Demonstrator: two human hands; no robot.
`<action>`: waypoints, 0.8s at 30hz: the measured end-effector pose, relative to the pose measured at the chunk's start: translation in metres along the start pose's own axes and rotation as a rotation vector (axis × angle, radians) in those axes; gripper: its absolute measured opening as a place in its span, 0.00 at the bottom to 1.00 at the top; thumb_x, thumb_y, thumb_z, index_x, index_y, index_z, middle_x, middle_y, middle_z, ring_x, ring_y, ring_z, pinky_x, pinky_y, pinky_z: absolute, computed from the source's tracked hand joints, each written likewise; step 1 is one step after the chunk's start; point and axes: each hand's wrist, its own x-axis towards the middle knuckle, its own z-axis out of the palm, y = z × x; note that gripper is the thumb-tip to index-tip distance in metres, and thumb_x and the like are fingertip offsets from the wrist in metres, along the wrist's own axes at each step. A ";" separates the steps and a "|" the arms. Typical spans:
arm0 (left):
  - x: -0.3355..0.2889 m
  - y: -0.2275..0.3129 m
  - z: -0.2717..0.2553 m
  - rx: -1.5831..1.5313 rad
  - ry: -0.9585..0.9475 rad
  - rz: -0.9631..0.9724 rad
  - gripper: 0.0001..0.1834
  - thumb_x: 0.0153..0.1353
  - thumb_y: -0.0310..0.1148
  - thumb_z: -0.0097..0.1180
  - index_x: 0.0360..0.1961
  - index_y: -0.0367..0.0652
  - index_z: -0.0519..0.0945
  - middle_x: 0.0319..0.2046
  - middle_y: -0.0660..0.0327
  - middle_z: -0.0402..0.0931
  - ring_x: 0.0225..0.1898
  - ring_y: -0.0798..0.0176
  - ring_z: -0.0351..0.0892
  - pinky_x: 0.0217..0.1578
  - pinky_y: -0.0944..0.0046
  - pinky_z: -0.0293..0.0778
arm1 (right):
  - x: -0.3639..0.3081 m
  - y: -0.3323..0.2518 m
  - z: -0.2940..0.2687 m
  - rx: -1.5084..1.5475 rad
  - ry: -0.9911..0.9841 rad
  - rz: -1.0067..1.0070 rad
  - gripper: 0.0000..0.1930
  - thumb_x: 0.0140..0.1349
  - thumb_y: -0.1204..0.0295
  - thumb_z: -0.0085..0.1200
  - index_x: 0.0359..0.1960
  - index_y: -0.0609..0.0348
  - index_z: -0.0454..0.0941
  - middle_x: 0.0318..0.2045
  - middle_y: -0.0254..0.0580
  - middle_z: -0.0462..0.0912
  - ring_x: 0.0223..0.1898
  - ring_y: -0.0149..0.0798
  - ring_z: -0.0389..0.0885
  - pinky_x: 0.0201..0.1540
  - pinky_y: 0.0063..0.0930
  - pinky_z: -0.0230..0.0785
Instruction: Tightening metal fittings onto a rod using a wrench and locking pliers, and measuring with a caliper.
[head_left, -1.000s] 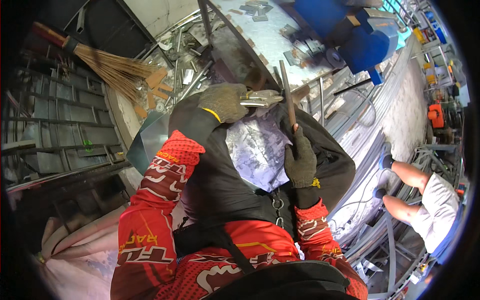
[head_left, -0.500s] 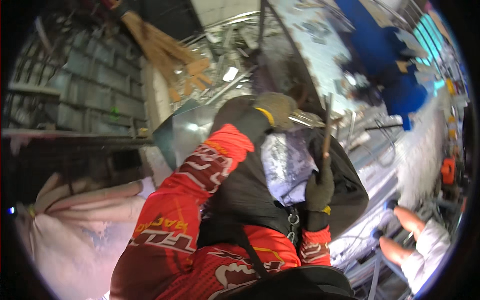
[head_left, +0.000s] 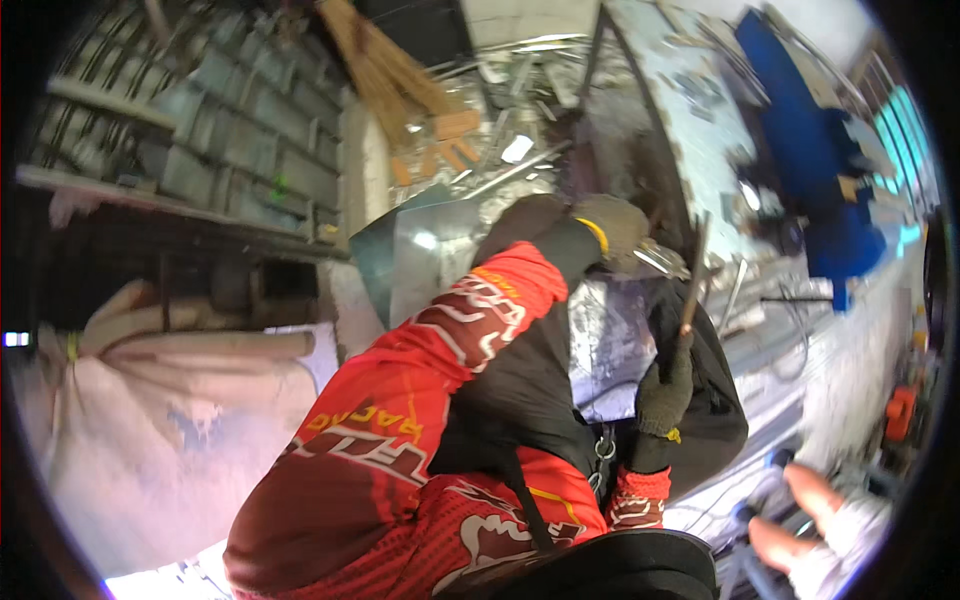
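My left hand [head_left: 612, 228], in a grey knit work glove with a yellow cuff edge, is closed on a shiny metal piece [head_left: 662, 262] that sticks out at its right; most of the fingers are hidden. Nearer to me, my gloved right hand [head_left: 666, 398] is wrapped round a long thin brownish rod [head_left: 694, 290], which points up and away. The rod's far end lies a little right of the metal piece. Between my hands, over my lap, is a light, silvery-grey sheet-like patch [head_left: 610, 345], scuffed and blotchy.
Sheet panels [head_left: 430, 245] stand left of my left hand. Scrap pieces [head_left: 515, 150] and bundled brown strips [head_left: 390, 75] lie beyond. A pale workbench [head_left: 690, 110] and blue machine-like object [head_left: 810, 150] are far right. Another person's bare legs [head_left: 785, 545] show lower right. Pale cloth [head_left: 180, 440] hangs left.
The whole view has swung, so the surroundings sit further right in the picture. Both hands keep nearly the same pose, with the metal piece and the rod still in them.
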 end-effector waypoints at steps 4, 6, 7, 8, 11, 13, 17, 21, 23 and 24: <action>-0.018 -0.007 -0.018 -0.064 -0.058 0.035 0.25 0.49 0.51 0.67 0.47 0.51 0.87 0.46 0.51 0.86 0.50 0.44 0.85 0.52 0.47 0.79 | 0.045 -0.009 0.013 -0.048 0.086 -0.117 0.38 0.58 0.82 0.57 0.74 0.48 0.69 0.58 0.51 0.83 0.58 0.54 0.83 0.57 0.42 0.76; -0.019 -0.008 -0.022 -0.001 -0.078 0.019 0.27 0.51 0.52 0.69 0.49 0.51 0.86 0.47 0.51 0.86 0.52 0.43 0.84 0.54 0.47 0.78 | 0.084 -0.017 0.024 0.020 0.092 -0.087 0.35 0.62 0.72 0.61 0.74 0.43 0.69 0.50 0.52 0.84 0.49 0.54 0.85 0.51 0.43 0.78; -0.017 -0.012 -0.017 -0.006 -0.034 0.051 0.28 0.51 0.51 0.71 0.51 0.50 0.86 0.49 0.52 0.86 0.53 0.44 0.84 0.54 0.48 0.78 | 0.095 -0.016 0.028 -0.030 0.073 -0.022 0.36 0.62 0.67 0.63 0.74 0.38 0.68 0.45 0.49 0.84 0.44 0.55 0.85 0.46 0.45 0.78; -0.012 -0.006 -0.018 -0.007 -0.053 0.076 0.29 0.49 0.46 0.73 0.53 0.50 0.85 0.51 0.52 0.85 0.54 0.45 0.84 0.55 0.49 0.78 | 0.098 -0.007 0.029 -0.116 0.106 -0.032 0.38 0.61 0.67 0.63 0.75 0.33 0.66 0.40 0.48 0.83 0.41 0.55 0.85 0.42 0.48 0.78; -0.014 -0.011 -0.014 -0.027 0.016 0.082 0.26 0.47 0.48 0.67 0.49 0.55 0.86 0.48 0.53 0.86 0.51 0.43 0.84 0.52 0.45 0.79 | 0.068 -0.002 0.024 -0.152 0.010 0.000 0.41 0.61 0.71 0.61 0.77 0.36 0.61 0.37 0.48 0.81 0.38 0.57 0.84 0.38 0.51 0.77; -0.015 -0.008 -0.011 -0.041 0.008 0.084 0.26 0.46 0.48 0.66 0.49 0.55 0.86 0.48 0.52 0.86 0.51 0.43 0.84 0.53 0.46 0.79 | 0.019 -0.004 0.011 -0.170 -0.013 0.013 0.42 0.60 0.72 0.61 0.77 0.37 0.61 0.37 0.48 0.81 0.36 0.57 0.84 0.37 0.51 0.77; -0.013 -0.007 -0.014 -0.033 -0.020 0.079 0.26 0.46 0.46 0.67 0.50 0.54 0.86 0.48 0.51 0.86 0.51 0.42 0.84 0.53 0.46 0.79 | 0.010 0.000 0.005 -0.202 -0.029 0.053 0.43 0.58 0.73 0.60 0.78 0.38 0.60 0.36 0.48 0.80 0.35 0.56 0.84 0.36 0.51 0.77; -0.011 -0.008 -0.015 -0.045 -0.020 0.105 0.28 0.45 0.45 0.68 0.50 0.52 0.86 0.47 0.50 0.86 0.50 0.42 0.84 0.53 0.46 0.79 | 0.082 0.003 0.025 -0.180 0.144 -0.094 0.43 0.58 0.74 0.61 0.78 0.37 0.60 0.37 0.46 0.81 0.37 0.56 0.84 0.37 0.50 0.78; -0.011 -0.005 -0.016 -0.065 -0.006 0.116 0.28 0.45 0.46 0.69 0.51 0.52 0.86 0.47 0.50 0.86 0.50 0.41 0.84 0.52 0.46 0.80 | 0.087 0.003 0.025 -0.185 0.171 -0.107 0.42 0.58 0.74 0.61 0.77 0.37 0.61 0.38 0.46 0.81 0.37 0.56 0.84 0.38 0.49 0.78; -0.013 -0.002 -0.020 -0.070 -0.056 0.086 0.31 0.47 0.45 0.71 0.55 0.50 0.85 0.49 0.48 0.85 0.53 0.42 0.84 0.55 0.48 0.79 | 0.090 0.003 0.025 -0.184 0.188 -0.129 0.42 0.58 0.74 0.61 0.77 0.37 0.62 0.39 0.46 0.81 0.37 0.55 0.84 0.38 0.49 0.78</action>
